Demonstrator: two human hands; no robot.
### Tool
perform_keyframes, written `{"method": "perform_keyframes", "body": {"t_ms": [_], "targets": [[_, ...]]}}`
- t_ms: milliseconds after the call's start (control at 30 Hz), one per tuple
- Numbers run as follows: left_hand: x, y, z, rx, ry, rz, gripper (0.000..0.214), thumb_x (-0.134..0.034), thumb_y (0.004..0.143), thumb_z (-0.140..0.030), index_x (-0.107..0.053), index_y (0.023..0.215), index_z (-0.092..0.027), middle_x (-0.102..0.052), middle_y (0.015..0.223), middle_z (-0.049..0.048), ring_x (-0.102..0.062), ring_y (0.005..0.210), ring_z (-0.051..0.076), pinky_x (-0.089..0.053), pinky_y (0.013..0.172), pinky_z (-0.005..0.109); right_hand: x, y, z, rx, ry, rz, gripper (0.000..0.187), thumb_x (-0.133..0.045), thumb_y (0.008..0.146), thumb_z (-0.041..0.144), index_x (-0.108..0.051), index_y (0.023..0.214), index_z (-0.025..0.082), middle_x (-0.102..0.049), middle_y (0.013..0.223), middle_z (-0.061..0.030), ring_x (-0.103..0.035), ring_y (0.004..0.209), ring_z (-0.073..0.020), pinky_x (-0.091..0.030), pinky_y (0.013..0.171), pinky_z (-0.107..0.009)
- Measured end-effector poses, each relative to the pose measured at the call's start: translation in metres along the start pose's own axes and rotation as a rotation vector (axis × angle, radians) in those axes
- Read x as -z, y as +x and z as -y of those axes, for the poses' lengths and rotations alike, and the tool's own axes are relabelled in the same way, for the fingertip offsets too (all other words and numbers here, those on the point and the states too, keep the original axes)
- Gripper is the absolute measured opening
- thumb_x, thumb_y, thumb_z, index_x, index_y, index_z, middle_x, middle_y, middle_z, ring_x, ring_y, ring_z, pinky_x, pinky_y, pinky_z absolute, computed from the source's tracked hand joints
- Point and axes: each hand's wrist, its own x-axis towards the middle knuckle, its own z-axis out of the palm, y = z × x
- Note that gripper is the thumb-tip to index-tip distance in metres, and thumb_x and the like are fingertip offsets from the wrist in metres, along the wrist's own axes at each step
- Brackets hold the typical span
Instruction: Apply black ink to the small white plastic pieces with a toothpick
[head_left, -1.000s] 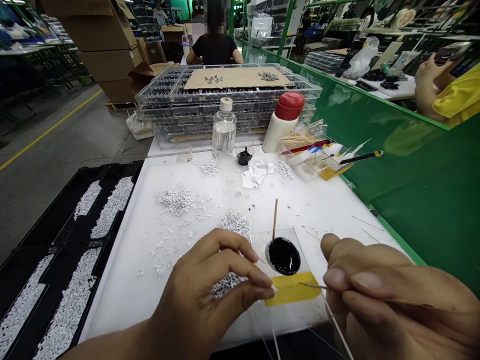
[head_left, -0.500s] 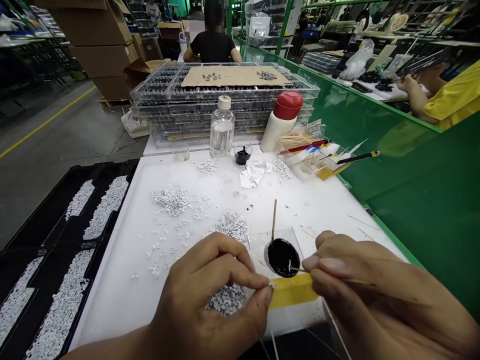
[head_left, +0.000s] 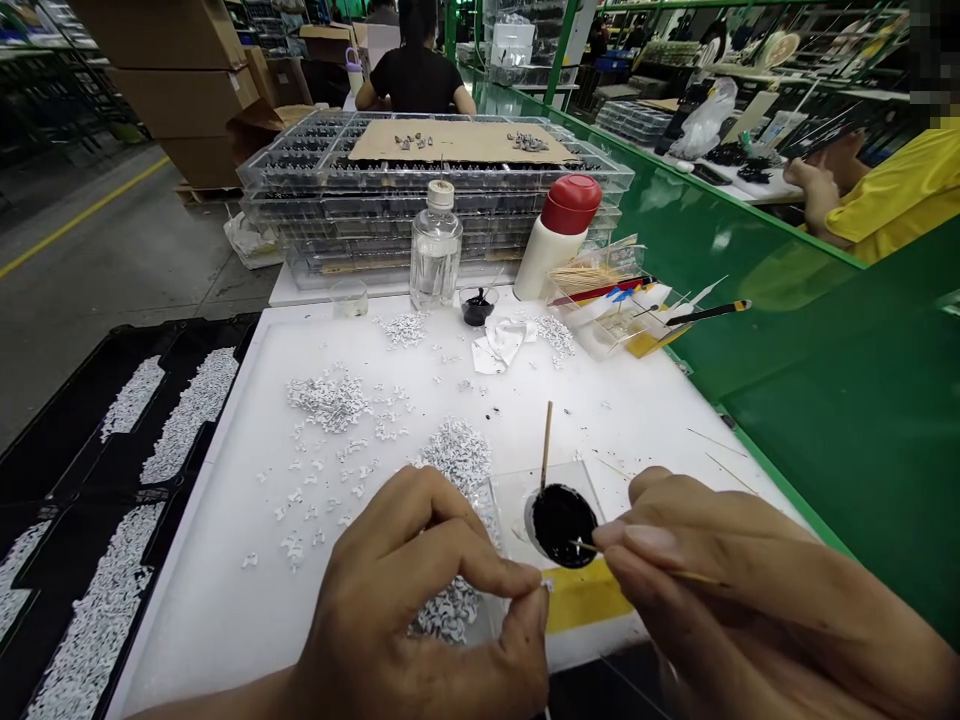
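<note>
The left hand is closed in a tight pinch, its thumb and index fingertip gripping a tiny white piece. The right hand is also closed, holding a thin wooden stick between thumb and fingers. The stick's tip reaches over the edge of a round pool of black liquid, and whether it touches the liquid cannot be told. The pool sits on a clear acrylic sheet, with a strip of yellow tape just below it and a toothpick standing nearly upright at its far edge.

A heap of small white pieces lies under the left hand, a second heap just beyond it, and a third heap farther left. Loose pieces are scattered over the white tabletop. Black trays beside it carry long rows of white pieces.

Along the far edge stand a clear bottle of water, a white bottle with a red cap, a small cup of black liquid, and a plastic box of toothpicks. Behind them rises a stack of clear plastic trays, topped with a cardboard sheet. A co-worker in black sits beyond the stack.
</note>
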Motion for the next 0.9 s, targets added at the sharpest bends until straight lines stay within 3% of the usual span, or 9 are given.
{"method": "perform_keyframes", "body": {"t_ms": [167, 433, 900], "targets": [[-0.001, -0.003, 0.003, -0.027, 0.015, -0.006, 0.02, -0.079, 0.086, -0.003, -0.074, 0.087, -0.022, -0.068, 0.078, -0.0037, -0.069, 0.065, 0.01, -0.056, 0.057, 0.023, -0.004, -0.013, -0.004, -0.074, 0.05, -0.135, 0.035, -0.108, 0.085, 0.039, -0.087, 0.112, 0.03, -0.085, 0.102, -0.0083, -0.086, 0.088, -0.0326, -0.074, 0.066, -0.044], [-0.005, -0.002, 0.001, 0.001, -0.012, -0.032, 0.02, -0.081, 0.085, -0.006, -0.074, 0.089, -0.024, -0.068, 0.08, -0.0032, -0.069, 0.066, 0.013, -0.056, 0.059, 0.029, -0.009, -0.016, -0.005, -0.095, 0.087, -0.142, 0.036, -0.109, 0.084, 0.047, -0.086, 0.107, 0.031, -0.084, 0.101, -0.0086, -0.085, 0.092, -0.0334, -0.074, 0.069, -0.046], [-0.002, -0.003, -0.001, 0.031, -0.016, 0.006, 0.02, -0.082, 0.087, -0.006, -0.075, 0.087, -0.024, -0.074, 0.084, -0.0037, -0.072, 0.07, 0.013, -0.059, 0.066, 0.029, -0.009, -0.021, -0.005, -0.095, 0.113, -0.12, 0.036, -0.109, 0.084, 0.048, -0.085, 0.107, 0.033, -0.084, 0.1, -0.0081, -0.085, 0.093, -0.0335, -0.075, 0.071, -0.048]]}}
